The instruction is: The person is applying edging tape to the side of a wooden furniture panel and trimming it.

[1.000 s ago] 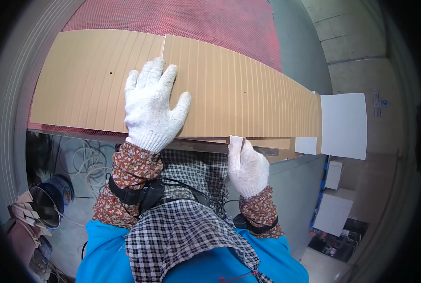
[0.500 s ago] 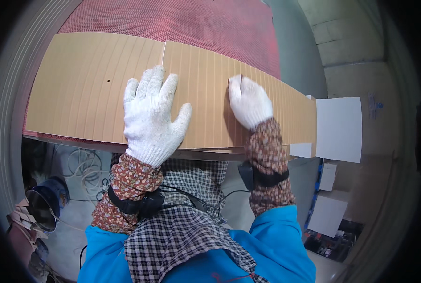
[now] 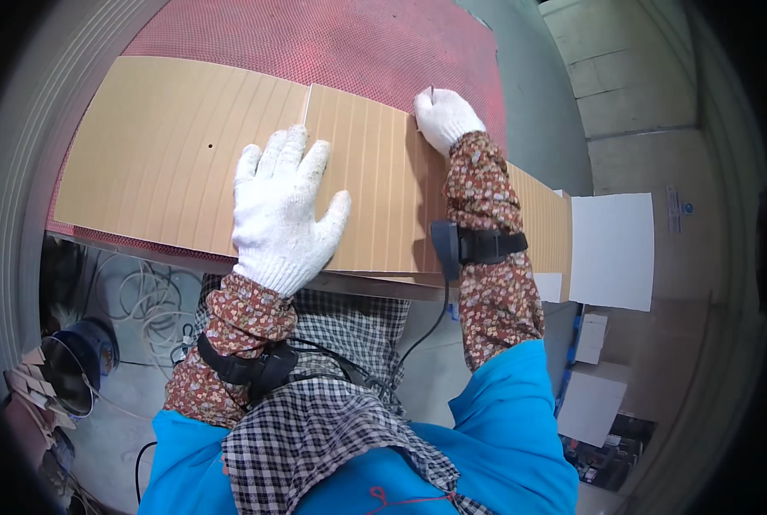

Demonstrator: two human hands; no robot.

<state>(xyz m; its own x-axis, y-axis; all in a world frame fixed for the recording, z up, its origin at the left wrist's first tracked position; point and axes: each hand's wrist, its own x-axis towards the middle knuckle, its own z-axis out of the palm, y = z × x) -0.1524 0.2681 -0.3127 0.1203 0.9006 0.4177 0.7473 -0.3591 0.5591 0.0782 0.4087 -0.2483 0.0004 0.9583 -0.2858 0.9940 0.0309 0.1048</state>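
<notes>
Cardboard work at a bench, seen from my head camera. I have two grooved tan sheets lying flat on a red mesh mat (image 3: 332,43): a left cardboard sheet (image 3: 151,163) with a small dark hole in it, and a right cardboard sheet (image 3: 375,197) whose left edge overlaps or butts against the first along a seam just above my left fingertips. I cannot tell which of the two lies on top.

Progress, as I judge it: both sheets are already laid out side by side along the near edge of the bench (image 3: 375,285), so the placing seems done. What looks unfinished is work at the far edge of the right sheet, where my right hand now sits. No cut, fold or mark shows that would tell me more.

Left hand (image 3: 284,215): white knit glove, fingers spread wide and flat, palm pressed down across the seam, touching both sheets and gripping nothing.

Right hand (image 3: 443,118): also gloved, reached across to the far edge of the right sheet, fingers curled closed. A thin pale sliver stands up from the fist; it may be a small tool or the sheet's corner, too small for me to tell. So I cannot tell whether this hand pinches the edge or holds something.

Surroundings: a white panel (image 3: 611,249) lies at the right end of the bench, and coiled cables (image 3: 156,300) rest on the floor below.
</notes>
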